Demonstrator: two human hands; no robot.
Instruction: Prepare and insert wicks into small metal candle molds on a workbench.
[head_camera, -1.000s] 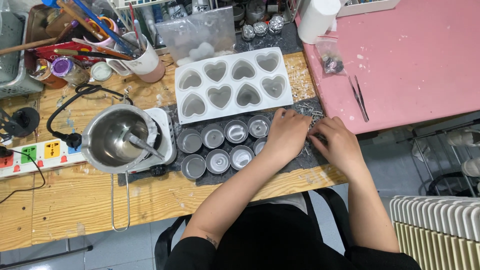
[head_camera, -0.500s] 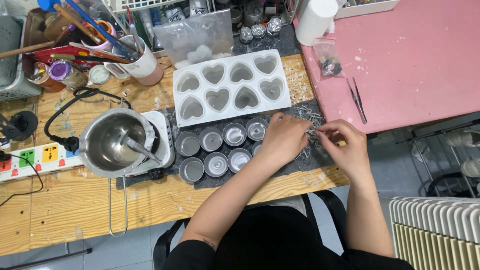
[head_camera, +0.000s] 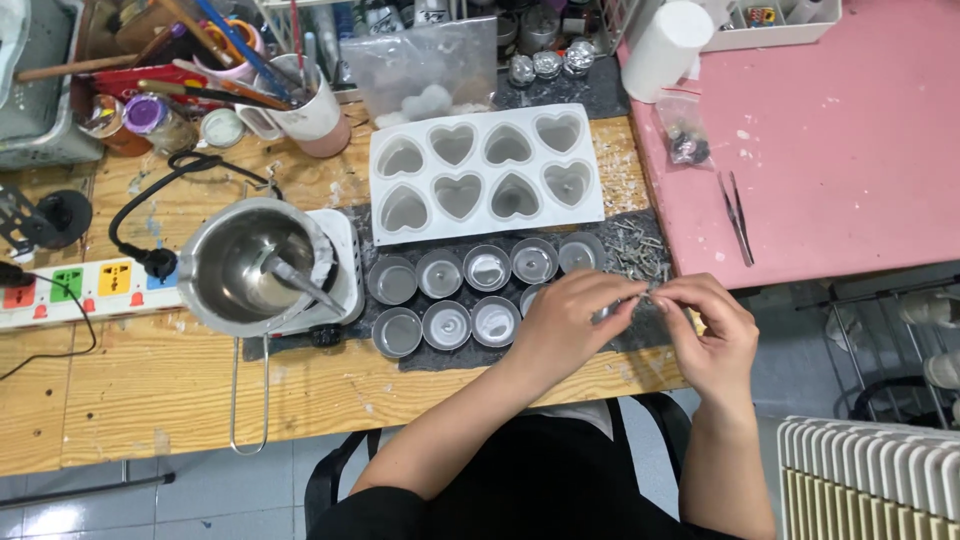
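My left hand (head_camera: 565, 325) and my right hand (head_camera: 705, 335) meet just past the right end of the two rows of small round metal cups (head_camera: 470, 295), which I take as my landmark. Between them I hold a tiny silvery piece (head_camera: 648, 293), too small for me to tell what it is; the thumb and forefinger of my right hand pinch it from the right, and the fingertips (head_camera: 630, 290) of my left hand close on it from the left, so the piece sits right where the two sets of fingers touch. My other fingers are curled loosely in, not spread. My left hand covers the last cup of the near row. Just beyond the cups, away from me, lies a white mould (head_camera: 485, 170) with eight heart-shaped hollows. To the right of the cups and beyond my hands is a small heap of grey bits (head_camera: 640, 258) on the dark mat (head_camera: 440, 355) that the cups stand on. Left of the cups, just beside them, a metal pot (head_camera: 250, 265) with a spoon in it sits on a white heater. Well to the right of the cups, tweezers (head_camera: 738, 215) lie on the pink table (head_camera: 850, 150).
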